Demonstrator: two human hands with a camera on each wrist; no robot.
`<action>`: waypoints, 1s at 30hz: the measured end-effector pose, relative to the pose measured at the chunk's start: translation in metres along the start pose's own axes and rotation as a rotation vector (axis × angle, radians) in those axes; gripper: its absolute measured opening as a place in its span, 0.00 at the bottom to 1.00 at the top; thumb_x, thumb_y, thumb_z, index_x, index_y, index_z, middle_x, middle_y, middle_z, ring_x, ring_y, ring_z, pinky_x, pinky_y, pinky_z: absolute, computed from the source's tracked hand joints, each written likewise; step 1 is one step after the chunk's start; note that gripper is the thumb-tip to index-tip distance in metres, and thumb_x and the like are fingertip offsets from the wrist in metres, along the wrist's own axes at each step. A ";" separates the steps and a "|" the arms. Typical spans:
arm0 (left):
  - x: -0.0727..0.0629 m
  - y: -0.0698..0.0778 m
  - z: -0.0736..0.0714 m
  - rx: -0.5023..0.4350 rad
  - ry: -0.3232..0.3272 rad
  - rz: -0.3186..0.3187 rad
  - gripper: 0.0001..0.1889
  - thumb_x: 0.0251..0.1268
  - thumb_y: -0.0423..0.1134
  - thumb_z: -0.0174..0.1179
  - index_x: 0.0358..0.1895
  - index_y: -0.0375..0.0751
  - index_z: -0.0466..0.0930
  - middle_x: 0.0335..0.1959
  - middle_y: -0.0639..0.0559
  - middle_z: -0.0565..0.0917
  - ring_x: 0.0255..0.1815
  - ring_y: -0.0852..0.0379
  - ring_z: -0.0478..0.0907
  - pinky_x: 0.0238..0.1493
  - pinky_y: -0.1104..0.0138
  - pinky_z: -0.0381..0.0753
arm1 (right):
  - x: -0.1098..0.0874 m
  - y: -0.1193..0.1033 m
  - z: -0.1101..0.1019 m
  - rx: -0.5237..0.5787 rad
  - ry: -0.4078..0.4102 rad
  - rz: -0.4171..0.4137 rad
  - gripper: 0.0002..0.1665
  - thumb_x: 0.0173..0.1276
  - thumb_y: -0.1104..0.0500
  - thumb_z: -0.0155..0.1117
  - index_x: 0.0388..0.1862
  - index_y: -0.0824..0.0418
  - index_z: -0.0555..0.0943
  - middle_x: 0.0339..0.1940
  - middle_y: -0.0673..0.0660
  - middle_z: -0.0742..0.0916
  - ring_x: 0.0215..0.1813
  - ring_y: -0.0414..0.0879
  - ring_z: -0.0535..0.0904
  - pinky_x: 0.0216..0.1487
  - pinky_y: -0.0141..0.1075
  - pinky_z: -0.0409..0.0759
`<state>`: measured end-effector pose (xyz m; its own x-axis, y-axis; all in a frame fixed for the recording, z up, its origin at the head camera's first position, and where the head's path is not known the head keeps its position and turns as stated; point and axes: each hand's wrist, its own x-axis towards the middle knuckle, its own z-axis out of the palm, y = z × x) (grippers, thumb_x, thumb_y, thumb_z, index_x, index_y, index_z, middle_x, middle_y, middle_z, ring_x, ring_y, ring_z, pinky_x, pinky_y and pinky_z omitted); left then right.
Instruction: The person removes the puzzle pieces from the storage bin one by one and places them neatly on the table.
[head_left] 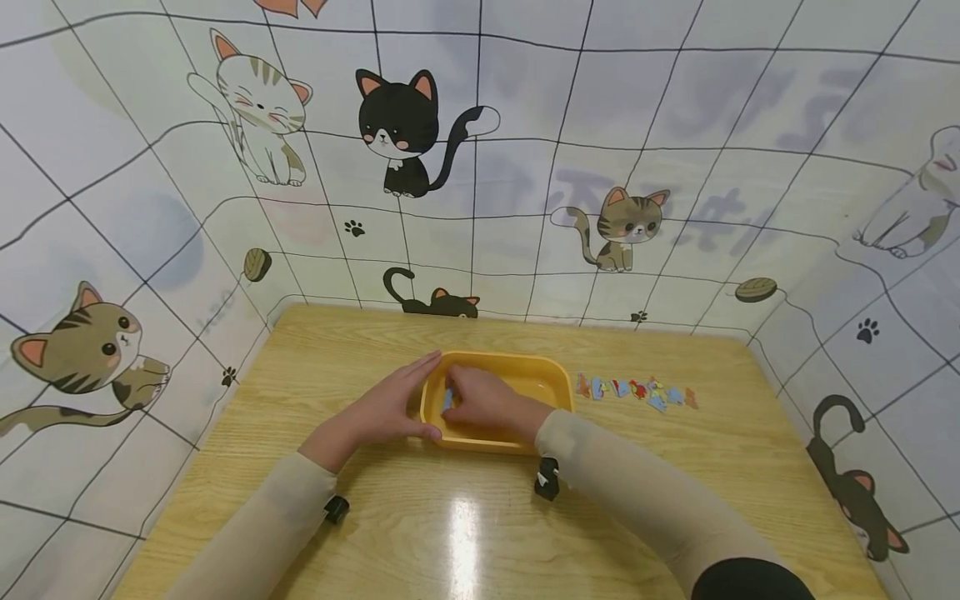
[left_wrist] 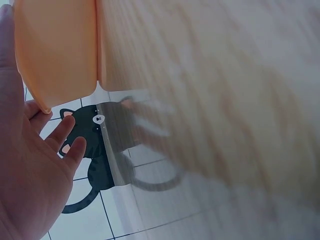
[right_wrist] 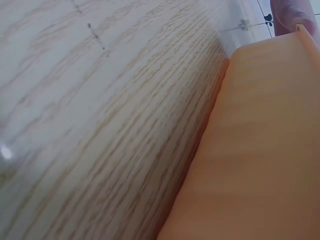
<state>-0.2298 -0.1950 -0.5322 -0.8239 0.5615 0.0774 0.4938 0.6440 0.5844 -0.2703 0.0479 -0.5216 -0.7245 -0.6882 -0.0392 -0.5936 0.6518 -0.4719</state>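
A yellow plastic tray (head_left: 540, 382) sits on the wooden table. My left hand (head_left: 390, 404) grips its left end, thumb by the near corner and fingers toward the far one. In the left wrist view, fingertips of the left hand (left_wrist: 40, 155) meet the corner of the tray (left_wrist: 60, 50). My right hand (head_left: 483, 398) reaches down inside the tray at its left part, fingers bent. Between its thumb and forefinger shows a small light blue piece (head_left: 447, 398), partly covered by the hand. The right wrist view shows mostly the long outer side of the tray (right_wrist: 255, 140).
Right of the tray, several small colourful flat cut-out pieces (head_left: 637, 390) lie in a row on the table (head_left: 405, 525). A white wall covering (head_left: 517, 175) with cartoon cats and grid lines stands behind the table and along both sides.
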 end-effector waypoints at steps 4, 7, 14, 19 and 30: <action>0.000 0.000 0.001 0.005 -0.005 -0.004 0.72 0.52 0.74 0.79 0.93 0.48 0.47 0.93 0.58 0.47 0.91 0.45 0.50 0.88 0.44 0.56 | -0.004 0.003 -0.001 0.014 0.005 -0.010 0.27 0.67 0.49 0.80 0.57 0.61 0.81 0.42 0.50 0.84 0.42 0.44 0.79 0.46 0.37 0.82; 0.000 0.000 0.001 0.003 -0.006 -0.006 0.72 0.52 0.74 0.79 0.93 0.48 0.47 0.93 0.58 0.47 0.92 0.44 0.50 0.87 0.43 0.56 | -0.009 0.005 -0.002 0.013 0.002 -0.012 0.27 0.67 0.48 0.80 0.57 0.61 0.82 0.47 0.51 0.83 0.45 0.45 0.78 0.52 0.37 0.83; 0.000 0.000 0.001 0.010 -0.001 -0.015 0.72 0.51 0.75 0.79 0.93 0.47 0.48 0.93 0.58 0.48 0.91 0.45 0.51 0.87 0.43 0.57 | -0.024 0.012 -0.007 0.034 0.000 -0.001 0.29 0.66 0.47 0.81 0.59 0.61 0.84 0.54 0.52 0.83 0.48 0.45 0.81 0.58 0.39 0.85; 0.001 0.001 0.001 0.009 0.003 -0.018 0.72 0.51 0.74 0.80 0.93 0.47 0.48 0.93 0.57 0.48 0.91 0.44 0.51 0.87 0.43 0.57 | -0.038 0.017 -0.016 0.089 0.008 0.004 0.30 0.67 0.49 0.81 0.61 0.61 0.83 0.57 0.53 0.85 0.52 0.45 0.81 0.62 0.43 0.85; 0.001 0.002 0.001 -0.015 -0.004 -0.033 0.73 0.49 0.76 0.79 0.93 0.50 0.47 0.93 0.59 0.47 0.92 0.45 0.50 0.88 0.44 0.55 | -0.070 0.032 -0.042 0.193 0.047 -0.006 0.29 0.71 0.56 0.79 0.65 0.66 0.79 0.58 0.58 0.83 0.38 0.43 0.76 0.43 0.38 0.81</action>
<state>-0.2291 -0.1930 -0.5322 -0.8386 0.5421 0.0547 0.4622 0.6546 0.5983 -0.2533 0.1302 -0.4969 -0.7393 -0.6734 0.0036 -0.5234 0.5712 -0.6322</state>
